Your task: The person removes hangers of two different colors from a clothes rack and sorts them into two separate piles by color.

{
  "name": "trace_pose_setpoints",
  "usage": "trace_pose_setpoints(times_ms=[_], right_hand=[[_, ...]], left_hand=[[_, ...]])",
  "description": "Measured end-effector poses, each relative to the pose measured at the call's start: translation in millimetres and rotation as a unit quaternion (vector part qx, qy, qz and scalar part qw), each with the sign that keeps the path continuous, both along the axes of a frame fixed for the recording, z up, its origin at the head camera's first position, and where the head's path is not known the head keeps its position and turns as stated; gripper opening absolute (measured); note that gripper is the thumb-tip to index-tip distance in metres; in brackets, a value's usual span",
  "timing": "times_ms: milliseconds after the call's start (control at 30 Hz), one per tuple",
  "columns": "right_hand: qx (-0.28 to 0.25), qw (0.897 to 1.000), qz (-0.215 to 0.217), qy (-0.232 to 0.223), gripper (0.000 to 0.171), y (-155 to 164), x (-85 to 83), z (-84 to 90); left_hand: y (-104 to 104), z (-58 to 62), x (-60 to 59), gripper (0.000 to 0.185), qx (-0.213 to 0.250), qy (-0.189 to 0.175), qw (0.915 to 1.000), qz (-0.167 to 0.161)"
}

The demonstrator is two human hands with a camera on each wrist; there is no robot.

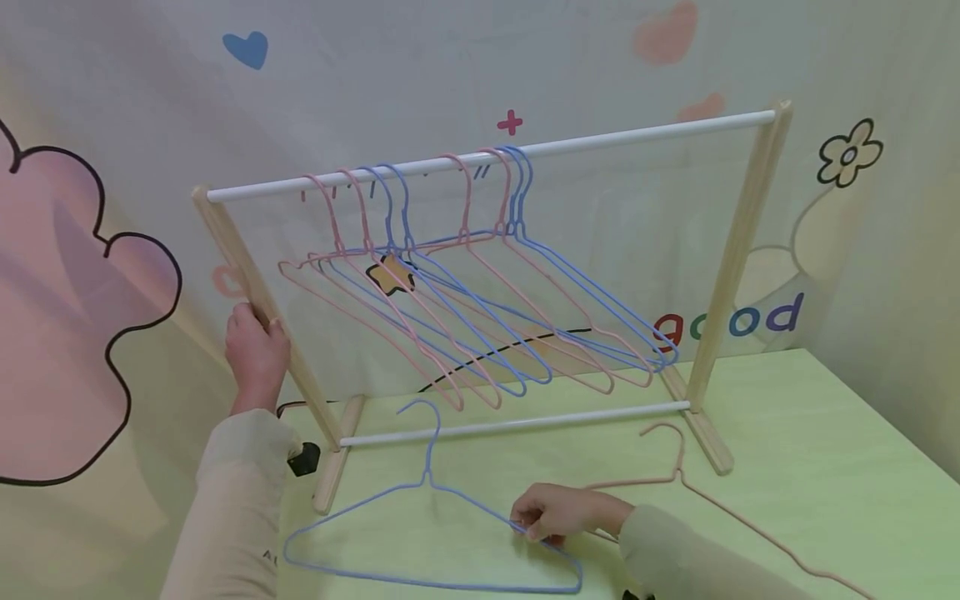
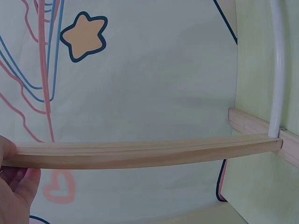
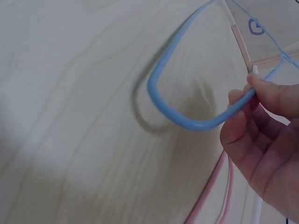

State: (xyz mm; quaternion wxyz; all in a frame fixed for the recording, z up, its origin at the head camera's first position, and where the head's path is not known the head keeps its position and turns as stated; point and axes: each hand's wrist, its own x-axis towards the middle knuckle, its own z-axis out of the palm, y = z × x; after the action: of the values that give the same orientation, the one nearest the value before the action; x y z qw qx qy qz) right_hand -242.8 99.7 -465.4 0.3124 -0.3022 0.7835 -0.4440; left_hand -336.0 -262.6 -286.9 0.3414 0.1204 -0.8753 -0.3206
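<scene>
My left hand (image 1: 257, 348) grips the left wooden post of a small clothes rack (image 1: 495, 160). In the left wrist view, fingers and thumb close around that post (image 2: 140, 155). My right hand (image 1: 564, 512) pinches the right shoulder of a blue hanger (image 1: 356, 502) between thumb and fingers. Its hook points up and to the left, in front of the lower bar. In the right wrist view, the rounded corner of the blue hanger (image 3: 196, 124) casts a shadow on the table. A pink hanger (image 1: 738, 510) lies to the right, partly hidden behind my right hand and sleeve.
Several pink and blue hangers (image 1: 467, 208) hang from the white top bar, mostly along its left and middle. The rack's right foot (image 1: 708, 442) and lower white bar (image 1: 525, 424) stand behind the loose hangers. A patterned cloth (image 1: 585, 50) hangs behind the table.
</scene>
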Motion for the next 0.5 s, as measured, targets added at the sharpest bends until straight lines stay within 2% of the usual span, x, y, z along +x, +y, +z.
trace_pose_setpoints(times_ms=[200, 500], right_hand=[[0.056, 0.994, -0.018, 0.088, 0.009, -7.6, -2.5, -9.8], [0.059, 0.992, -0.020, 0.106, 0.007, -13.7, 0.2, -12.6]], left_hand=[[-0.1, -0.5, 0.8, 0.025, 0.000, -0.002, 1.0000, -0.001], [0.6, -0.4, 1.8, 0.023, -0.007, 0.009, 0.9999, -0.006]])
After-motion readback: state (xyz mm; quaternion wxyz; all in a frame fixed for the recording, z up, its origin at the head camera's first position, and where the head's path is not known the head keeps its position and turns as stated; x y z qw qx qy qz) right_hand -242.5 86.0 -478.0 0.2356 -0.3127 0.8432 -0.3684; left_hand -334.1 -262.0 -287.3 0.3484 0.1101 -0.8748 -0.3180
